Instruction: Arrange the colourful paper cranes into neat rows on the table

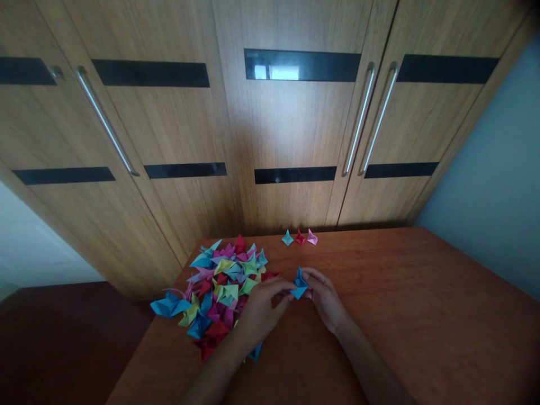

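A blue folded-paper origami piece (299, 286) is held between my two hands, just above the table. My left hand (270, 301) pinches its left corner with thumb and fingertips. On the other side, my right hand (323, 293) grips its right edge, with some fingers hidden behind the paper. Left of my left hand lies a heap of folded-paper pieces (228, 292) in red, pink, blue, green and yellow; my left hand and forearm cover part of it. Beyond my hands, a light blue piece (287, 238), a red piece (300, 237) and a pink piece (312, 237) stand in a row.
The reddish-brown wooden table (405, 304) reaches back to a wooden wardrobe (291, 124) with dark strips and long metal handles (358, 119). A blue-grey wall (489, 169) is at the right. Dark floor (76, 337) shows past the table's left edge.
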`<state>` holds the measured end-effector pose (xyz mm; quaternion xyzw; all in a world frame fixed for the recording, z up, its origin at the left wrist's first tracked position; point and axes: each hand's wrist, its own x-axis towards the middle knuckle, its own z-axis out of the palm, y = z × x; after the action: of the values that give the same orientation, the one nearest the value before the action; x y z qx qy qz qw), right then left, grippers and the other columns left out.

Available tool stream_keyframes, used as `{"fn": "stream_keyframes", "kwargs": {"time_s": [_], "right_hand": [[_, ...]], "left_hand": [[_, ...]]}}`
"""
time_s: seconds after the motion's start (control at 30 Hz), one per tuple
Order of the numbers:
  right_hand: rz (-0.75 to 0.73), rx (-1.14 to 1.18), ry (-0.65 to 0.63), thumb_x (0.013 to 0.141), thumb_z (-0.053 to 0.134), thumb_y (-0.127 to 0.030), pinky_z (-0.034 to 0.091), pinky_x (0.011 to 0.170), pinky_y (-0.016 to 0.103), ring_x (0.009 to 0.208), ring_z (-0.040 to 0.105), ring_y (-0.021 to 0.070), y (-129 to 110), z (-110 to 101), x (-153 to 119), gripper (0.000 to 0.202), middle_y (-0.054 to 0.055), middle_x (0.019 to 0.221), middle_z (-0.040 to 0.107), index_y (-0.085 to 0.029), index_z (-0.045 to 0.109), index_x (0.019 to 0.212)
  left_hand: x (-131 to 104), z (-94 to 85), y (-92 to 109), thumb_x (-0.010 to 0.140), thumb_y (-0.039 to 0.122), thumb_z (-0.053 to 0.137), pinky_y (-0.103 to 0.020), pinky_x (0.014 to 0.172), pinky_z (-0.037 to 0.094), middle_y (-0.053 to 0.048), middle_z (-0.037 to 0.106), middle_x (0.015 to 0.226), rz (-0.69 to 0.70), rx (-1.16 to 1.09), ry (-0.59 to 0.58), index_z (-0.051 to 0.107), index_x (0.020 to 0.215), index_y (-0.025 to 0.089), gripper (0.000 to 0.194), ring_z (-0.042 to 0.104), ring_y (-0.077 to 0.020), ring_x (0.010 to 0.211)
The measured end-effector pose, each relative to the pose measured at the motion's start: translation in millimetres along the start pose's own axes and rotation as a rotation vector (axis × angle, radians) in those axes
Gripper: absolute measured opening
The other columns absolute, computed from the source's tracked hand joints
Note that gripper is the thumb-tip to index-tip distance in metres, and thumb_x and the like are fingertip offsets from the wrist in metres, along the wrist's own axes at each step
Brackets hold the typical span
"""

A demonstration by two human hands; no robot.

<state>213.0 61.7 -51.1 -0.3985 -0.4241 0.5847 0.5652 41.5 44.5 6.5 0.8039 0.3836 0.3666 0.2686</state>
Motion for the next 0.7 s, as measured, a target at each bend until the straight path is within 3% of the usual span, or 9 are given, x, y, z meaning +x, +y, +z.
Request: {"fn": "stream_keyframes", "kwargs": {"time_s": [0.17,0.33,0.47,0.7], "right_hand": [[-0.126,-0.239,0.122,0.079,0.054,-0.048,0.034,0.049,0.021,0.053,0.044,0.011,9,-4,10,0.032,-0.002,0.06,0.052,-0.017,0.062,0.077],[-0.269,-0.62,0.16,0.084,0.044,-0.038,0.038,0.055,0.024,0.058,0.051,0.0145,15,-2,10,0.028,0.0,0.061,0.056,-0.018,0.061,0.072],[-0.299,-0.796,0.092,0.083,0.042,-0.026,0.04,0.058,0.025,0.061,0.056,0.016,15,4,8,0.024,0.003,0.069,0.064,-0.019,0.064,0.08],[-0.272,-0.793,0.077,0.081,0.042,-0.019,0.044,0.065,0.026,0.07,0.061,0.0169,13,5,8,0.026,0.004,0.08,0.068,-0.019,0.067,0.085]], "left_hand": [[14,5.4,-5,0.079,0.012,0.056,-0.025,0.073,0.048,-0.001,0.069,0.088,-0.004,0.099,0.03,0.066,0.093,0.023,0.02,0.062,-0.0144,0.077],[40,11.9,-11,0.078,0.012,0.056,-0.024,0.07,0.046,-0.001,0.069,0.084,0.007,0.201,0.04,0.065,0.089,0.021,0.016,0.061,-0.0141,0.074],[76,23.7,-20,0.079,0.013,0.056,-0.023,0.071,0.045,-0.001,0.068,0.085,0.043,0.304,0.026,0.065,0.09,0.02,0.016,0.061,-0.0142,0.077],[155,64.6,-33,0.082,0.014,0.054,-0.027,0.076,0.044,-0.005,0.064,0.091,0.065,0.38,-0.006,0.068,0.085,0.019,0.016,0.059,-0.0172,0.085]]}}
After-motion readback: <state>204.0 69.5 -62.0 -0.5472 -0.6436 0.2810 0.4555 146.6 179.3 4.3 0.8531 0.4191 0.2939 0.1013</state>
